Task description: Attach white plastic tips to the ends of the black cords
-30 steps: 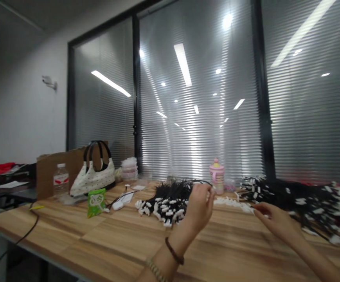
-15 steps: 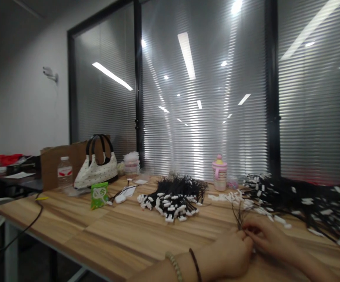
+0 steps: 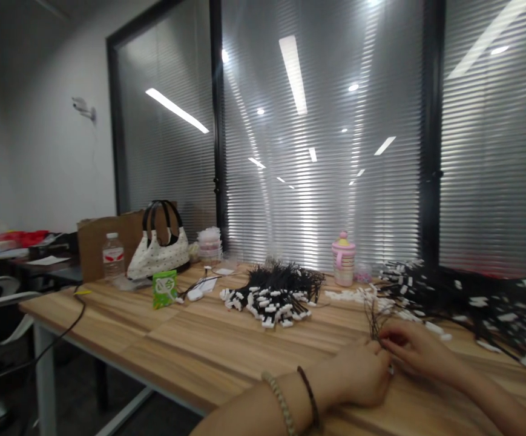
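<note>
Head cam, now: my L hand [image 3: 365, 370] rests low over the counter [image 3: 226, 342], its grip looking closed on a bunch of thin dark wires [image 3: 374, 318] fanning upward. My R hand [image 3: 419, 345] meets it, fingertips bent at the wires; whether that grip pinches any, I can't tell. A small white end [image 3: 391, 369] shows btwn the hands.

To do it well, I'd hold the bunch firm w/ L, use R fingertips in small moves, no hard tugs; strands look apt to tangle.

Loose white connectors [image 3: 351, 295] lie just beyond, and the R-side cable heap [image 3: 466, 303] sits near my R hand: snag risk there, I judge. The ctr. cable pile [image 3: 274, 297] lies fwd-left, apart; the wood this side of it offers most room. Counter's near edge slants to my L forearm [image 3: 244, 418].
</note>
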Tool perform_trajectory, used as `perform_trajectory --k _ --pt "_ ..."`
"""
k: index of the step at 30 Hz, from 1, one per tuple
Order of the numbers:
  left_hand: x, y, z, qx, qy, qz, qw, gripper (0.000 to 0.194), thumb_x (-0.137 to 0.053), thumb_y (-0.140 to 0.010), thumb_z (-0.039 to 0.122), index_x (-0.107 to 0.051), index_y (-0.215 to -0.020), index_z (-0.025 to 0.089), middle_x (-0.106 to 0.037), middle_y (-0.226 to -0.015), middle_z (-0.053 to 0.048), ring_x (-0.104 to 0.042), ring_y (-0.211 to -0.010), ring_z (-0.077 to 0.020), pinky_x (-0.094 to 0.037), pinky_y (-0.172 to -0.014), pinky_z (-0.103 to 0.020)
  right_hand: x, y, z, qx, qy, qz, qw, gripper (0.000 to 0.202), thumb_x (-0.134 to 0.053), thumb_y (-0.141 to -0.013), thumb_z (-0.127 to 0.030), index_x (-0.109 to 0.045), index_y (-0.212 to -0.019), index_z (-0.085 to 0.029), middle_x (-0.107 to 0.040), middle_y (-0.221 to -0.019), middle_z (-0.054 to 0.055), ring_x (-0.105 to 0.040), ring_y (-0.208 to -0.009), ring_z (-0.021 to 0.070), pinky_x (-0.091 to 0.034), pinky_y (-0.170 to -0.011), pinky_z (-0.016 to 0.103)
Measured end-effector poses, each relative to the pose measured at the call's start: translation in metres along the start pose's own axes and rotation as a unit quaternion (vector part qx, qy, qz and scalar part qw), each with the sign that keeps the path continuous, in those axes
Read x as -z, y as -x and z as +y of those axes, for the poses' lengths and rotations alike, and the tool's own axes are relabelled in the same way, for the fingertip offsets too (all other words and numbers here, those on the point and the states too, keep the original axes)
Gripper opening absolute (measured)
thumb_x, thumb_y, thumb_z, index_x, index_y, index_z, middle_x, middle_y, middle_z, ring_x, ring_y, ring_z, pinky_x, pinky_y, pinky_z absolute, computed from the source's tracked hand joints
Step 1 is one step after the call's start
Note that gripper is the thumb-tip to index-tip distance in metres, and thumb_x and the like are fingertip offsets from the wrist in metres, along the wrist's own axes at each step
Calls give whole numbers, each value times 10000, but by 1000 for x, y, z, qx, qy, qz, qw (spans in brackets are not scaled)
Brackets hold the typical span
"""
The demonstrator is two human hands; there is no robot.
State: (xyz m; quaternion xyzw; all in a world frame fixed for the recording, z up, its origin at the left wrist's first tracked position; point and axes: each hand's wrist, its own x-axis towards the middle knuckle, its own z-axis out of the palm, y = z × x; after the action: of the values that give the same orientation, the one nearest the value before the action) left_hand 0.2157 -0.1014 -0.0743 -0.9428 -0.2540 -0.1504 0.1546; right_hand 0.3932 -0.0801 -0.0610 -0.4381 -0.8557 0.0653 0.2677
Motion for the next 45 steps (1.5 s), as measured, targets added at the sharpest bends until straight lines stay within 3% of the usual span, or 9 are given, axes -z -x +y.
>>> perform_trajectory --k 18,26,32,38,45 --pt "1 0 -5 3 26 -26 999 295 -351 -796 290 -514 -952 101 -568 -939 -108 -520 -880 -202 -442 -814 -307 -5 0 2 0 0 -20 1000 201 -464 -728 -221 -633 -800 -140 -594 -759 72 -548 -695 181 -437 -626 288" --pt "1 0 -8 -3 36 -33 999 316 -359 -793 301 -526 -966 95 -567 -971 -111 -517 -913 -206 -438 -834 -302 -12 3 14 21 -49 -33 998 257 -443 -803 -318 -610 -892 -144 -563 -952 104 -562 -796 182 -468 -689 293" --pt "0 -1 -8 -1 38 -24 999 293 -368 -791 295 -514 -959 104 -566 -980 -110 -518 -915 -206 -445 -831 -302 -12 4 16 -3 -76 -39 996 239 -463 -786 -288 -610 -912 -149 -581 -864 84 -562 -746 180 -469 -669 298" --pt "1 0 -8 -9 28 -16 999 260 -372 -792 277 -513 -937 113 -572 -975 -103 -524 -895 -193 -451 -808 -287 -12 4 15 23 -69 -27 997 213 -475 -770 -266 -638 -854 -158 -572 -857 87 -560 -750 189 -460 -638 296" --pt "0 -1 -8 24 79 -20 996 247 -393 -800 269 -528 -956 134 -572 -977 -91 -516 -926 -187 -446 -809 -287 -11 3 14 17 -77 -41 996 238 -464 -784 -278 -645 -884 -158 -566 -880 85 -553 -757 181 -452 -669 296"
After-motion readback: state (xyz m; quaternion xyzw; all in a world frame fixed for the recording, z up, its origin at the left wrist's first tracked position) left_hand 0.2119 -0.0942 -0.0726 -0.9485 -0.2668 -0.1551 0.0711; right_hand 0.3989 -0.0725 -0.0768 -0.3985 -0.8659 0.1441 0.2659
